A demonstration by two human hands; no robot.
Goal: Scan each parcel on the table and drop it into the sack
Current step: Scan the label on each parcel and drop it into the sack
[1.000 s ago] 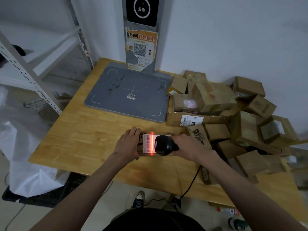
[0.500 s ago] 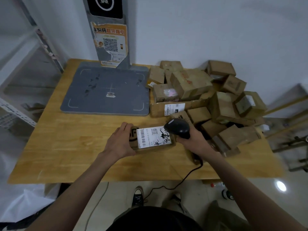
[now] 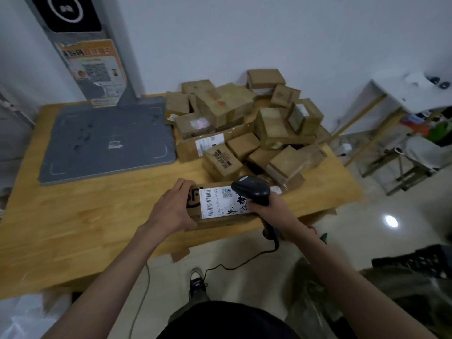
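- The left hand (image 3: 174, 209) is clamped on the left end of the parcel (image 3: 215, 206), which sits at the near edge of the tabletop (image 3: 80, 211).
- The right hand (image 3: 271, 211) has its grip closed around the scanner (image 3: 252, 189), above the label (image 3: 223, 203).
- No scan light shows, so the scan step seems finished; next, the parcel must go to the sack, which cannot be identified surely here.
- Farther, a pile of parcels (image 3: 244, 128) waits, beside the grey pad (image 3: 107, 140).

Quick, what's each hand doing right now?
Left hand: grips the labelled parcel at its left end.
Right hand: grips the barcode scanner.
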